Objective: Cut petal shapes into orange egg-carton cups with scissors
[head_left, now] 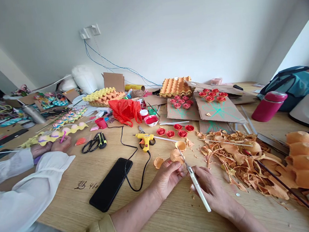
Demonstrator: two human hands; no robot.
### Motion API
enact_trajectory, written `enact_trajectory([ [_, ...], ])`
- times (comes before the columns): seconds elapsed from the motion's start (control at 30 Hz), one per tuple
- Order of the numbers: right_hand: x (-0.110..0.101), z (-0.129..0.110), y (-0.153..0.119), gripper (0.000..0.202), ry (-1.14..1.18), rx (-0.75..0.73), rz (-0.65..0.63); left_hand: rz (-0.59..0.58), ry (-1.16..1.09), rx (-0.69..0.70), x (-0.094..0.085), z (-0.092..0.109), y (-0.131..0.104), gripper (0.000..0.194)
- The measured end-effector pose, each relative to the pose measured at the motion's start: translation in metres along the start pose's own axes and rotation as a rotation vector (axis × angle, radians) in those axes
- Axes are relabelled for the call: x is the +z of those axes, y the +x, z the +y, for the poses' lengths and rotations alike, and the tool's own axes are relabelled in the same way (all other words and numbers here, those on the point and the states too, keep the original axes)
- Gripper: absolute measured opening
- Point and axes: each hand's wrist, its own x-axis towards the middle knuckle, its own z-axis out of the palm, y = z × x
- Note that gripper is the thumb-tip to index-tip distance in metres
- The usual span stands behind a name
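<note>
Between the fingertips of my left hand (166, 177) is an orange egg-carton cup (175, 156). My right hand (213, 188) is closed on white-handled scissors (199, 189), seen nearly edge-on, with the blades up against the cup's right side. Just beyond lies another cut cup (181, 145), and a small petal-edged piece (158, 162) rests left of my hands. Several red paper-pulp roses (170, 133) lie farther back on the table. A yellow glue gun (145, 140) sits left of them, its cable looping toward a black phone (111, 184).
Orange carton scraps (236, 155) are heaped to the right, beside an uncut egg tray (306, 156). Cardboard sheets (220, 106) bear more roses. A pink bottle (269, 106) stands at right. At left, a co-worker's hand (61, 143) holds a pink pen over a painted carton strip.
</note>
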Motion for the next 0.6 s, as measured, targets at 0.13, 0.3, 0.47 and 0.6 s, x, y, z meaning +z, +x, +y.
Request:
enact_trajectory([
  [0.13,-0.0012,-0.0002,-0.0011,0.023,0.094,-0.016,-0.035,-0.017,-0.008,-0.023,0.0009,-0.0008,-0.0016,0.029],
  [0.3,-0.0018,0.0011,-0.0018,0.027,0.107,-0.029,-0.056,-0.037,-0.013,-0.018,0.0028,-0.001,-0.0024,0.024],
  [0.47,-0.0003,0.0047,-0.0026,0.03,0.086,-0.08,-0.057,-0.062,-0.002,-0.007,0.0033,-0.0014,-0.0024,0.023],
  [0.6,0.0009,0.0058,-0.0021,0.031,0.071,-0.108,-0.045,-0.055,0.01,0.002,0.0049,-0.0018,-0.0025,0.025],
])
